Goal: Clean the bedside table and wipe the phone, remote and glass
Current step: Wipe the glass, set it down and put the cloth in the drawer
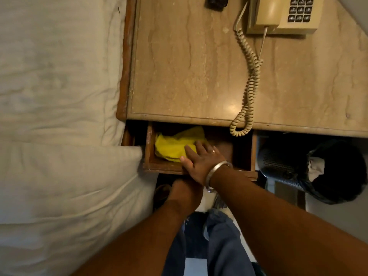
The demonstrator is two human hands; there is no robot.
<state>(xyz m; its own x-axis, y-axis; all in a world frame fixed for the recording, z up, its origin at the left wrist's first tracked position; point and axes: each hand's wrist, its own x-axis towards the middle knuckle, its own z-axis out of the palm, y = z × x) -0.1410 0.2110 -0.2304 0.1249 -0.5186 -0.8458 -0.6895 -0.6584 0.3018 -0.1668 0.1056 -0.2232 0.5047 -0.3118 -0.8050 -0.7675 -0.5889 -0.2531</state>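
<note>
The bedside table (189,66) has a beige marble top, and its wooden drawer (148,144) is pulled open. A yellow cloth (171,144) lies bunched in the drawer's left half. My right hand (201,160), with a metal bangle on the wrist, rests palm-down on the cloth's right edge. My left hand (185,193) is curled just below the drawer front; its fingers are hidden under my right wrist. The beige phone (282,14) stands at the table's back right, and its coiled cord (251,80) hangs over the front edge. The dark remote (218,3) shows at the top edge. No glass is in view.
A bed with white bedding (59,96) presses against the table's left side, a pillow corner touching the drawer. A dark waste bin (338,172) with a black liner stands on the floor to the right. My legs in blue jeans are below the drawer.
</note>
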